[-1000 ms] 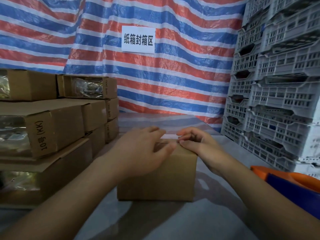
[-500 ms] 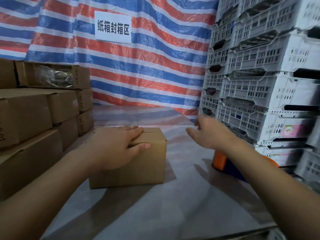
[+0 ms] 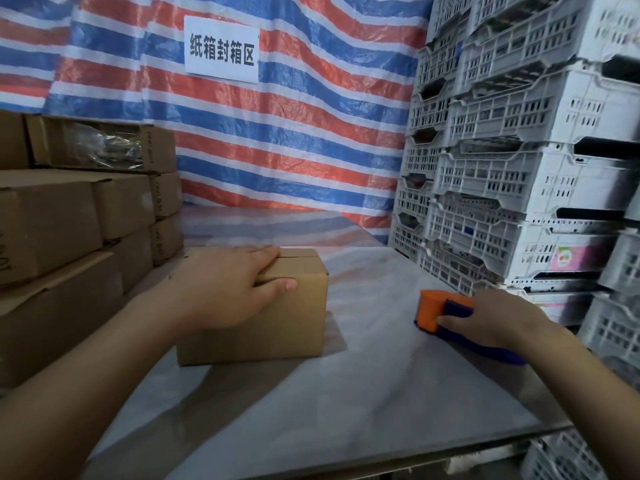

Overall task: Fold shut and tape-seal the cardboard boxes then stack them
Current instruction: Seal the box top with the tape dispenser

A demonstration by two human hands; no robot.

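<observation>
A small brown cardboard box (image 3: 277,327) stands on the grey table (image 3: 346,410) with its top flaps folded down and a seam showing along the top. My left hand (image 3: 228,289) lies flat on the flaps, thumb over the front edge, pressing them down. At the right, an orange and blue tape dispenser (image 3: 436,311) rests on the table. My right hand (image 3: 491,323) is wrapped over its blue body.
Stacked cardboard boxes (image 3: 69,223) fill the left side, some with tape-covered ends. White plastic crates (image 3: 519,161) are piled high on the right, close to the dispenser. A striped tarp with a white sign (image 3: 221,50) hangs behind. The table's front edge runs lower right.
My right hand left the box top, swung right and down, and closed on the tape dispenser. My left hand stayed on the flaps. The view turned to the right.
</observation>
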